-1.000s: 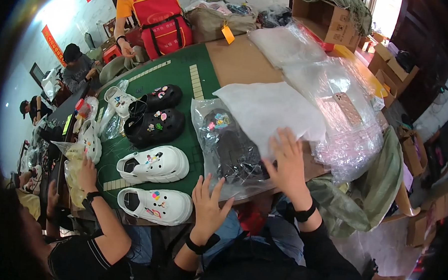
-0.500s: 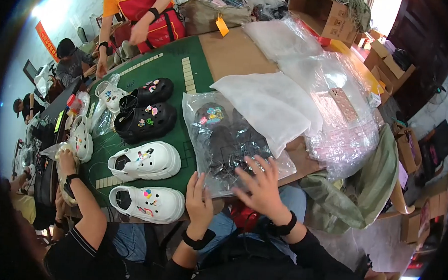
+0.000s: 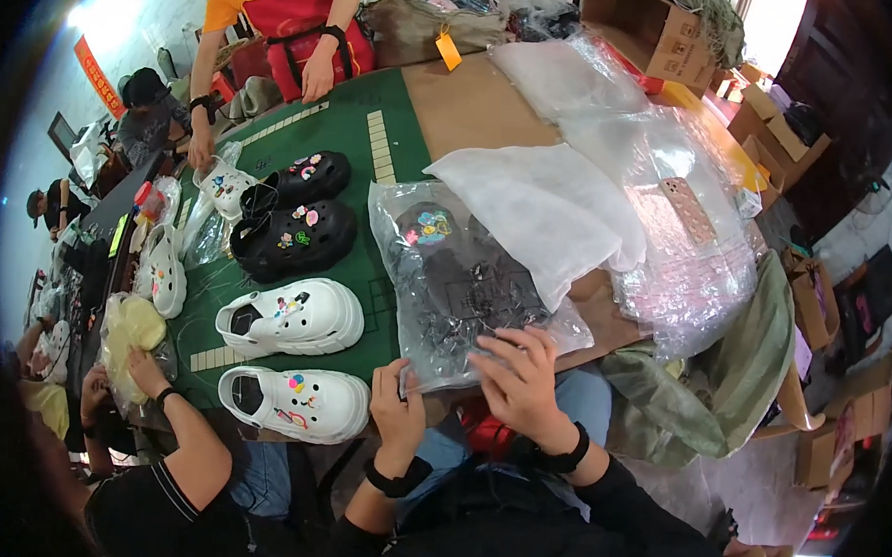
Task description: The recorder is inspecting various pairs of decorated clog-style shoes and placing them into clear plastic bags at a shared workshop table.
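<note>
A clear plastic bag (image 3: pixel 434 318) holding dark clogs with colourful charms lies on the table in front of me. At its near left corner my left hand (image 3: pixel 398 414) is closed, fingers bent over the plastic edge. My right hand (image 3: pixel 523 383) rests on the near part of the bag, fingers slightly bent and apart, nothing visibly gripped. Left of the bag sit a white clog (image 3: pixel 310 317) and a nearer white clog (image 3: pixel 311 404), both with charms. Behind them stands a black clog (image 3: pixel 313 241). A white translucent sheet (image 3: pixel 539 198) overlaps the bag's far right side.
Flat plastic bags (image 3: pixel 655 268) are stacked at the right, with a phone in a pinkish case (image 3: pixel 686 209) on top. A green sack (image 3: pixel 709 400) hangs by the table edge. A co-worker's hand (image 3: pixel 148 373) touches a yellow wrapped item (image 3: pixel 130 334) at left; another person stands across.
My left fingers have folded down onto the bag's corner. My right hand has lowered from a spread pose onto the plastic. The neighbour's yellow item has turned, and the person across has shifted their hands.
</note>
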`<state>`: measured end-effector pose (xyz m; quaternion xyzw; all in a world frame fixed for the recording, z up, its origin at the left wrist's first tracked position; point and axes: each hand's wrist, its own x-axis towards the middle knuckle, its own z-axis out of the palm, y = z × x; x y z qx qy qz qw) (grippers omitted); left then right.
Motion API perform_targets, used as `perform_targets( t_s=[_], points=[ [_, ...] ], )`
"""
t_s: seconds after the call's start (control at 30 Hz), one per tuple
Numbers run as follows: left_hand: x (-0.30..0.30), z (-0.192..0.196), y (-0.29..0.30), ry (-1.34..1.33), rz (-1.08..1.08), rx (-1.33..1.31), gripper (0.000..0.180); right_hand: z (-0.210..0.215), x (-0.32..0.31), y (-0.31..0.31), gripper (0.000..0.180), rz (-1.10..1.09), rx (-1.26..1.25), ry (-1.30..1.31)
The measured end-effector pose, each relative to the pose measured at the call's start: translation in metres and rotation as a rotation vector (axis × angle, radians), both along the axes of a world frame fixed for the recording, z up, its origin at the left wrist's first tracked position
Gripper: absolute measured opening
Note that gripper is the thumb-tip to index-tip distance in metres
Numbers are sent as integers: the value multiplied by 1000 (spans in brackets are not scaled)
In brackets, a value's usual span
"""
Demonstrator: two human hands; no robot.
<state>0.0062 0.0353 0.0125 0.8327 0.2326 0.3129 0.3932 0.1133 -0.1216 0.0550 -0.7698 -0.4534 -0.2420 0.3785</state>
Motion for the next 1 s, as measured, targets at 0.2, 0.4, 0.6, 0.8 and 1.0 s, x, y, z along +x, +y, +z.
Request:
perform_targets(
  t_s=[0.2, 0.4, 0.6, 0.8, 1.0],
  points=[
    [3, -7, 2, -29, -37, 24, 18, 16, -19, 3, 29, 132, 83, -14],
    [3, -19, 7, 109, -82, -129, 28, 54, -29, -2, 28, 1569, 131, 841],
    [5, 4, -14, 36, -9, -147, 37, 92, -52, -1, 22, 1939, 195, 636],
    [-4, 63, -20, -178, -214, 275, 34, 102, -50, -1, 19, 1920, 175, 587],
    [-19, 137, -12, -514, -1635, -439, 12, 95, -54, -8, 16, 1984, -31, 720]
  ],
)
